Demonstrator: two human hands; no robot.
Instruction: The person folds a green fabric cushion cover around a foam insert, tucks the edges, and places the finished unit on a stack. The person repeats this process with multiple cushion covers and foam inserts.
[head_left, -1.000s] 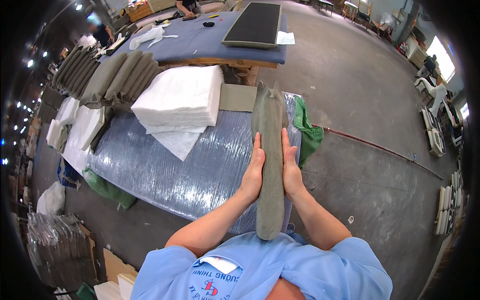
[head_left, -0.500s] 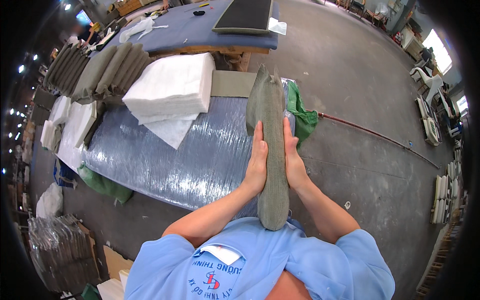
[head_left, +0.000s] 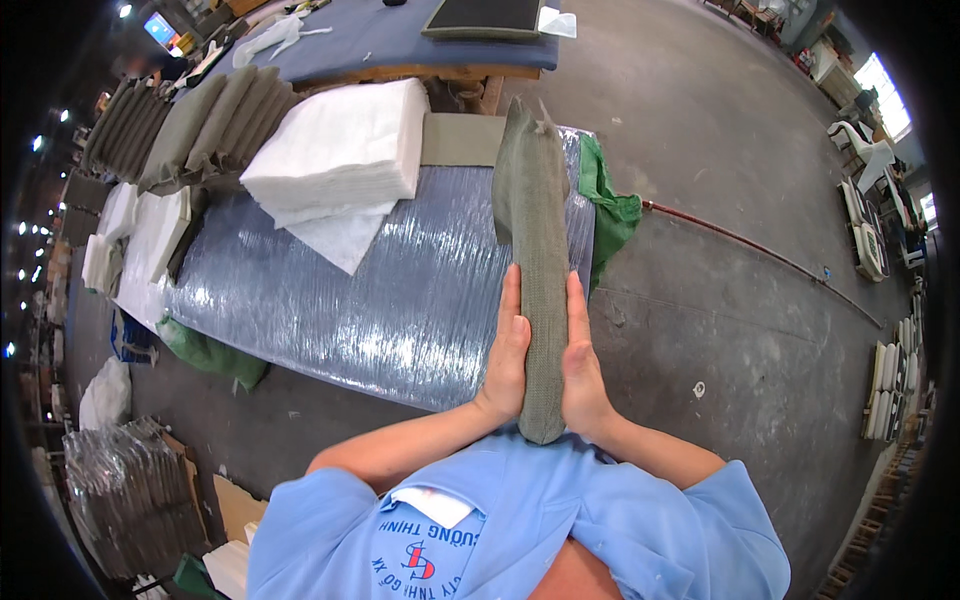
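A grey-green fabric cushion (head_left: 545, 320) stands on edge in front of my chest, its narrow side toward me. My left hand (head_left: 508, 355) lies flat along its left face, fingers pointing away from me. Against the opposite face presses my right hand (head_left: 583, 365), also with straight fingers, so the cushion is held between both palms. Loose fabric with a ragged edge flares out at the cushion's far end. Its near end reaches my blue shirt. What is inside the cover cannot be seen.
Beyond my hands is a table wrapped in shiny plastic film (head_left: 330, 310), bearing a stack of white padding sheets (head_left: 340, 150) and several grey-green cushions (head_left: 215, 120). Green cloth (head_left: 608, 205) hangs at its right corner. A reddish pole (head_left: 740, 243) lies on the floor at right.
Both hands have slid toward my body along the cushion's sides, nearer its close end. The cushion remains upright between them. The table appears slightly higher in view.
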